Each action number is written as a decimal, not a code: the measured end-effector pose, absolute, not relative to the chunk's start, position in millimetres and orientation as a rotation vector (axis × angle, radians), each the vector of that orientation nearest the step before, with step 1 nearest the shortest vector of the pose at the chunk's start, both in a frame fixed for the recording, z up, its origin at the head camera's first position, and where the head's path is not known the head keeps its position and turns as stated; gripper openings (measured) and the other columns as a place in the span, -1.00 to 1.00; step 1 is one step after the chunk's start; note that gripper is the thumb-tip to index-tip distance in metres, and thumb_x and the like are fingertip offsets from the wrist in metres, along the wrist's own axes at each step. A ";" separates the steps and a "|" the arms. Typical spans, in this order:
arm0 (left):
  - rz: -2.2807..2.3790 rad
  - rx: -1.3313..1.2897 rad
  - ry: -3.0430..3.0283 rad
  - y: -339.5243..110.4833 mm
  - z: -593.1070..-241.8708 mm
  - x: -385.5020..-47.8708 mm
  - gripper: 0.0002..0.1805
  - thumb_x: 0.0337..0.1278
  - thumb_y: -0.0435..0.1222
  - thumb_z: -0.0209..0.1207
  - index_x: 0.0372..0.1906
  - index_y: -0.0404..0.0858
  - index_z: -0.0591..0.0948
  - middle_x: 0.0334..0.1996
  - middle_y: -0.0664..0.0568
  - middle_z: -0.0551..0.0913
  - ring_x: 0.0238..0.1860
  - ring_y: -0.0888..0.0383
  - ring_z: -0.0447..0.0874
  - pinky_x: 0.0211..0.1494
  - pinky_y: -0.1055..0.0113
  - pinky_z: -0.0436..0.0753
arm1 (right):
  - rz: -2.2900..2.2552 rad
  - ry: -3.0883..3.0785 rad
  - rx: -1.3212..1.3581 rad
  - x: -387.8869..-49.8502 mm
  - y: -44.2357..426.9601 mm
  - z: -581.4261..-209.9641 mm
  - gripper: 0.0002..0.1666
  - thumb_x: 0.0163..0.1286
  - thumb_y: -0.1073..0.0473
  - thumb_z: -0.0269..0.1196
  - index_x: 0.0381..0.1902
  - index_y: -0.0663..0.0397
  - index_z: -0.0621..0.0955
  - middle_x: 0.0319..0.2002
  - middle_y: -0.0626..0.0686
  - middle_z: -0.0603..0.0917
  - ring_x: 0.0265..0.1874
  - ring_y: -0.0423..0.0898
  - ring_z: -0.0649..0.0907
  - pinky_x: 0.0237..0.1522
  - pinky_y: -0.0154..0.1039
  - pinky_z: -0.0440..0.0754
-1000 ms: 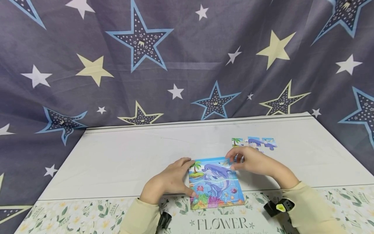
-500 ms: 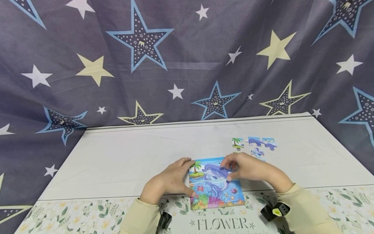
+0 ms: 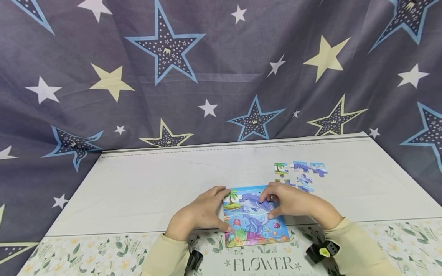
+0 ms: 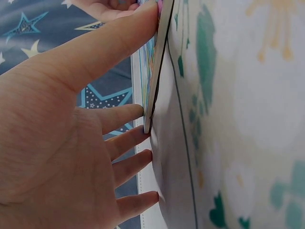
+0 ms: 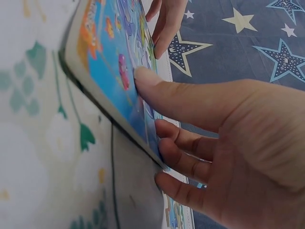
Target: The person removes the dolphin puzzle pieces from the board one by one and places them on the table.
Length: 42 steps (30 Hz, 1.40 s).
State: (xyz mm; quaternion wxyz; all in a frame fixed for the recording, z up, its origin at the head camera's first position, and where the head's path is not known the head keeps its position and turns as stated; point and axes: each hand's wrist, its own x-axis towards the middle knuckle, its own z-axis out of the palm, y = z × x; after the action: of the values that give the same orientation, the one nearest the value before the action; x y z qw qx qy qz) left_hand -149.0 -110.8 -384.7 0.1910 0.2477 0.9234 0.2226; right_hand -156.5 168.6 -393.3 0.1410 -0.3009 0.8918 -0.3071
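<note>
A square dolphin jigsaw puzzle board (image 3: 253, 226) lies flat on the table. My left hand (image 3: 198, 212) rests along its left side, fingers spread and fairly straight. Its thumb touches the face near the front left; in the left wrist view the fingertips meet the board's edge (image 4: 159, 67). My right hand (image 3: 295, 200) is over the board's upper right part, thumb and bent fingers touching the picture. From the right wrist view, the right thumb (image 5: 176, 98) presses on the blue surface; whether a piece lies under the fingertips is hidden.
Several loose puzzle pieces lie behind the right hand, among them a palm tree piece (image 3: 281, 168) and a dolphin piece (image 3: 301, 167). Some are partly covered by the hand. A star-patterned curtain (image 3: 214, 76) hangs behind the white table cover (image 3: 155, 184).
My right hand has moved left and slightly nearer from the board's far right corner onto the dolphin, uncovering more loose pieces. My left hand and the board have stayed put.
</note>
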 end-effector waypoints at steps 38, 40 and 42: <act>0.612 0.693 2.594 -109.7 -385.5 -150.1 0.15 -0.20 -0.01 0.55 0.52 -0.24 0.20 0.51 -0.15 0.12 0.49 -0.19 0.07 0.45 -0.18 0.19 | -0.848 2.556 -0.804 -151.5 162.4 -391.0 -0.64 0.13 0.24 0.49 -0.13 0.07 0.61 -0.28 -0.12 0.53 -0.31 -0.16 0.44 -0.23 -0.23 0.52; 0.613 0.690 2.593 -109.8 -385.4 -149.8 0.15 -0.20 -0.01 0.55 0.53 -0.24 0.20 0.51 -0.15 0.11 0.49 -0.19 0.07 0.45 -0.18 0.19 | -0.845 2.556 -0.798 -151.3 162.1 -390.9 -0.64 0.13 0.23 0.49 -0.14 0.07 0.60 -0.27 -0.11 0.53 -0.30 -0.16 0.44 -0.21 -0.22 0.53; 0.616 0.686 2.590 -110.0 -385.2 -149.8 0.15 -0.19 0.00 0.55 0.53 -0.23 0.20 0.51 -0.15 0.11 0.49 -0.19 0.06 0.45 -0.18 0.19 | -0.844 2.554 -0.797 -151.4 161.9 -391.0 -0.66 0.14 0.23 0.48 -0.16 0.07 0.58 -0.28 -0.10 0.52 -0.31 -0.15 0.43 -0.21 -0.21 0.51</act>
State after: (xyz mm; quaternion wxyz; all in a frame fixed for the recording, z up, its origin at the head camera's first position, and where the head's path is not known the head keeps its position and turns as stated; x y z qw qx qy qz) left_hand -149.8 -110.0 -385.2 0.1948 0.2446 0.9241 0.2198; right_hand -151.4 161.9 -391.0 0.1673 -0.2799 0.8976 -0.2965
